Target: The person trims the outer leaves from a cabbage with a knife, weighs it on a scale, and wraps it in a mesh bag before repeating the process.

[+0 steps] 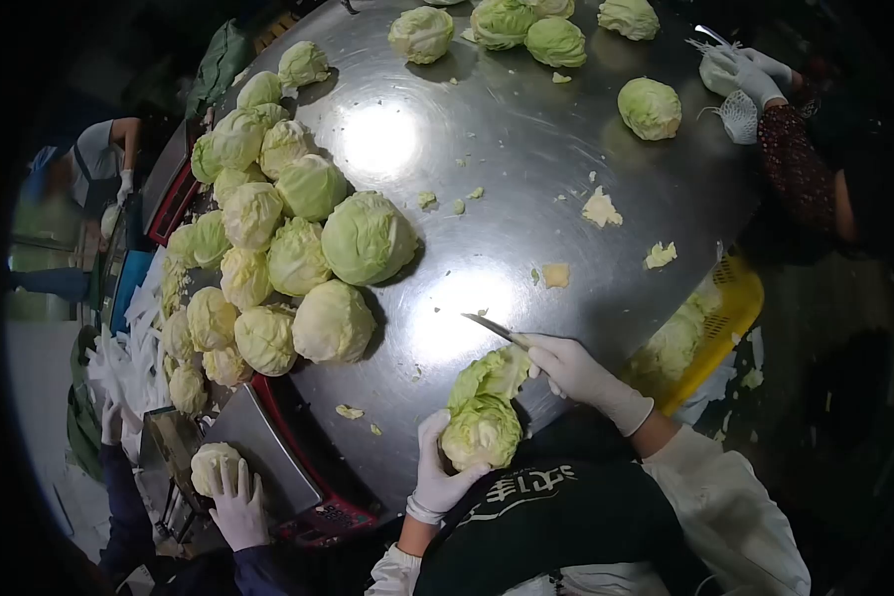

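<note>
My left hand (435, 479), in a white glove, grips a pale green cabbage (484, 434) low at the table's near edge. Its cut base faces up toward me. A loose outer leaf (493, 375) stands away from the head on the far side. My right hand (578, 373), gloved too, is closed around a small knife (497, 329), whose blade points left over the steel table (526, 189). The fingers of that hand are right beside the outer leaf.
Many cabbages (333, 323) are heaped on the left. A yellow basket (743, 298) with leaves stands at the right. Trimmed scraps (602, 209) dot the table. One co-worker's gloved hand (236, 505) touches a cabbage on a scale (258, 457); another's hands (750, 74) work at far right.
</note>
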Available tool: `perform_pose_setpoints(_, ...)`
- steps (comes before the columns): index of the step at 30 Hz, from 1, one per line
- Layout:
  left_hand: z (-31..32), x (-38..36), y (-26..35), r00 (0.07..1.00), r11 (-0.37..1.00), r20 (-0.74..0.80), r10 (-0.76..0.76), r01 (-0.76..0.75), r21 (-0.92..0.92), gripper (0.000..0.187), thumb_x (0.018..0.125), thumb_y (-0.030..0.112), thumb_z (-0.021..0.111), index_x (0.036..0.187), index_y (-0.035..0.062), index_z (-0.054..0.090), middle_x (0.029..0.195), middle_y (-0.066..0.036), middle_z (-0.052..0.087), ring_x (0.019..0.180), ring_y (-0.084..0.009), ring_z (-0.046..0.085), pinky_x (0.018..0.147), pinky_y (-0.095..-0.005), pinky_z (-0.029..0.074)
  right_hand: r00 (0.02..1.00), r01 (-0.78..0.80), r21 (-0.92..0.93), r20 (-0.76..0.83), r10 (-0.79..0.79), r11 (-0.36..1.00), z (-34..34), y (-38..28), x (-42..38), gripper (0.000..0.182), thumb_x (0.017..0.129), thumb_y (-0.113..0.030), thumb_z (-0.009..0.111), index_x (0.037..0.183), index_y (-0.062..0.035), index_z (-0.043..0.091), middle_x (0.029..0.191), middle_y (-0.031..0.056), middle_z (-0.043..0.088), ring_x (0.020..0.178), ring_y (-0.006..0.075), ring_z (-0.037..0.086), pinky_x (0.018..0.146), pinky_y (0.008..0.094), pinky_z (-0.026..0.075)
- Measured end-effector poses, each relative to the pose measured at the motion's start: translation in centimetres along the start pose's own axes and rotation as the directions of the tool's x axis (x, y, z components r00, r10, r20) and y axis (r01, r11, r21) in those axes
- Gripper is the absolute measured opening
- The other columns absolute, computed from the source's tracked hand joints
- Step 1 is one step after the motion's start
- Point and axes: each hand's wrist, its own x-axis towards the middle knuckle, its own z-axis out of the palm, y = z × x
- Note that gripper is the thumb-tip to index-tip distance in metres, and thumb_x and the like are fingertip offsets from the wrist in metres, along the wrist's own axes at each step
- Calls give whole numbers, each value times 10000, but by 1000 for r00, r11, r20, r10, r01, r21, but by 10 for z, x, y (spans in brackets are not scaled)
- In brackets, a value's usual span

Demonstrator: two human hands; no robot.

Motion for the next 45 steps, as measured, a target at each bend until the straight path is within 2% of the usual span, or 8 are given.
perform_pose_setpoints(4,1,11,9,990,984,112,83,-99,150,888,688,237,949,1419,40,485,1276,-134,411,1263,-295,427,1112,-391,362,998,-9,-9,57,9,1000,-2,-12,11,422,1065,-197,459,1459,-69,543,822,-18,576,586,39,461,542,208,418)
perform_pose_setpoints(15,3,24,8,923,856,301,240,-347,382,713,644,210,953,1232,107,562,1252,-153,389,1208,-340,451,1058,-440,420,963,134,-304,-184,-196,943,-50,-13,59,434,1018,-206,522,1394,5,572,1223,199,703,1117,251,678,973,338,500)
perform_pose_setpoints(28,40,41,4,952,985,-254,-170,166,-39,622,908,208,794,1321,47,357,1231,-109,484,1131,-176,497,990,-339,451,949,314,-552,185,-254,773,21,-33,-45,573,997,-271,532,1517,-63,412,1474,220,507,1118,401,643,915,435,555)
perform_pose_setpoints(33,41,42,10,956,981,-224,-191,182,-60,642,902,214,799,1330,48,351,1232,-116,481,1133,-176,497,992,-342,450,907,412,-565,183,-379,715,8,-23,-30,474,1021,-234,503,1442,-14,501,1435,183,568,1105,335,681,900,395,563)
perform_pose_setpoints(35,35,43,9,966,988,-208,-155,155,-19,655,901,215,800,1342,48,346,1234,-118,480,1136,-178,499,994,-345,451,991,124,-65,67,-120,990,1,-10,-16,404,1031,-199,503,1365,20,563,1345,167,642,1100,256,684,939,348,535)
perform_pose_setpoints(36,30,41,9,965,983,-191,-181,175,-49,661,904,223,796,1357,48,347,1235,-115,485,1142,-185,507,993,-347,454,997,44,42,53,-47,998,0,-13,-17,364,1033,-205,550,1329,3,591,883,-45,612,599,6,414,577,177,382)
perform_pose_setpoints(41,25,30,14,910,991,-393,-131,116,-62,655,866,231,819,1372,57,441,1256,-119,520,1167,-250,522,1003,-400,451,888,442,-270,1,-459,855,29,-14,-24,519,916,-324,735,1310,-14,601,971,38,674,725,149,648,698,302,536)
perform_pose_setpoints(45,46,40,40,927,684,-77,368,-214,697,708,682,305,902,1289,87,610,1245,-149,545,1174,-369,467,1022,-478,401,915,334,-596,20,-402,730,32,-51,-28,695,767,-461,831,1253,-12,617,1019,156,702,849,306,725,765,392,571)
